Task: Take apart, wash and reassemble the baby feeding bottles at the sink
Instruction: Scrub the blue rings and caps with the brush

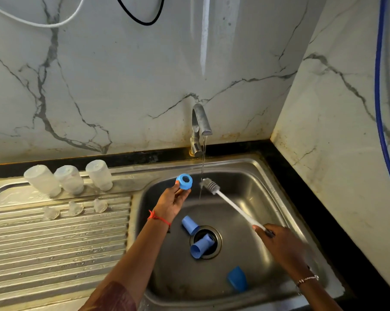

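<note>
1 blue screw ring (184, 181), pinched by the left hand (170, 205) above the sink (268, 187), sits just left of the bottle brush (234, 206), whose long handle slants down-right into the gripping right hand (281, 243).

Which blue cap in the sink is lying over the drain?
The middle cap, resting across the drain; the far cap and near cap lie on bare steel.

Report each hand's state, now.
Left hand: holding the blue ring in its fingertips.
Right hand: gripping the brush by its handle.
</note>
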